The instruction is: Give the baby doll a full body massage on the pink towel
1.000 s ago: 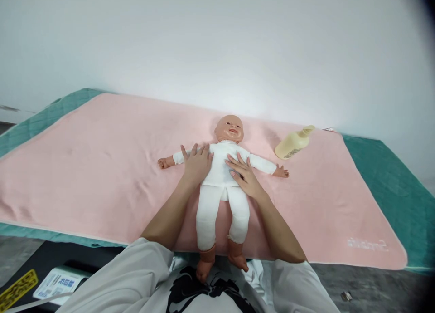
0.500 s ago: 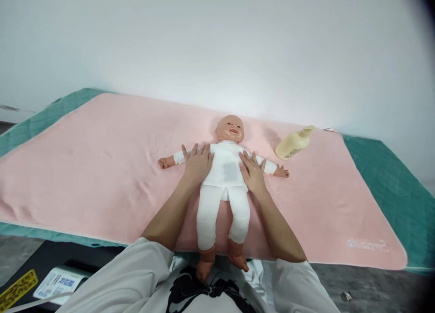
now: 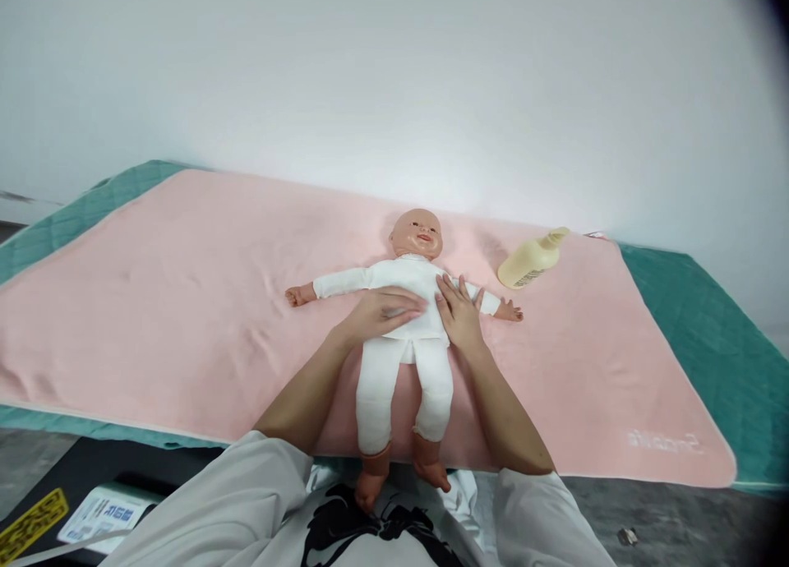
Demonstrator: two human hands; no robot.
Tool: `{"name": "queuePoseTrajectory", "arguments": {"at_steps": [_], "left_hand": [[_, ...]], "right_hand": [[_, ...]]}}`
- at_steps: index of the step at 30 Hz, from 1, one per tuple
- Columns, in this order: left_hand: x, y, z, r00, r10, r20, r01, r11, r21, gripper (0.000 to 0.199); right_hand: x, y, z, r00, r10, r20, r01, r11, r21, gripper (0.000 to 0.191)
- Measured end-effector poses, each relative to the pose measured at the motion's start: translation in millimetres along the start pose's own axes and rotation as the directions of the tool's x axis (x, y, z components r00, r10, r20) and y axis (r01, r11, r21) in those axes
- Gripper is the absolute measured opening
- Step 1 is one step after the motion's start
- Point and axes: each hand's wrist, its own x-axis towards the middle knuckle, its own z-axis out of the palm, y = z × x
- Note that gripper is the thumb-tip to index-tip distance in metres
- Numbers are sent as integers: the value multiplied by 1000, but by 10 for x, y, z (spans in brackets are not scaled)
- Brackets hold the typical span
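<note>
A baby doll [image 3: 414, 275] with a white cloth body lies face up on a pink blanket [image 3: 203, 304], its head away from me and its feet hanging over the near edge. Across the doll's belly rests my left hand [image 3: 385, 311], fingers stretched out and pointing right, covering part of a greyish patch. My right hand [image 3: 459, 312] lies flat with spread fingers on the other side of the doll's chest, near its arm. Neither hand grips anything. To the right of the doll stands a pale yellow pump bottle [image 3: 530, 261].
Under the pink blanket is a green quilted cover [image 3: 703, 320], showing at both ends. A pale wall [image 3: 394, 82] rises behind. At the lower left, a white box with printed labels [image 3: 104, 513] sits on a black surface [image 3: 80, 468] beside a yellow sticker.
My left hand has turned and slid from the doll's side and upper arm onto its belly, fingers now pointing right. My right hand stays in place.
</note>
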Motion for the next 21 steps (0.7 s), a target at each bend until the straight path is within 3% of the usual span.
{"name": "queuePoseTrajectory", "arguments": {"at_steps": [3,8,13,21], "left_hand": [[-27,82,33,991,45,125,-12,968,-251,34],[-16,48,83,988,101,119,-50,926,-373,21],[20,-26,124,985,127,119,-99,972,-213,20],[83,-275,163,998,32,-55,-25,991,128,31]], "right_hand": [[2,0,-3,1000,6,10,-6,1000,-2,48],[-1,3,-3,1000,13,18,-13,1000,2,48],[-6,-5,-11,1000,10,19,-10,1000,0,48],[-1,-8,-11,1000,9,24,-9,1000,2,48]]}}
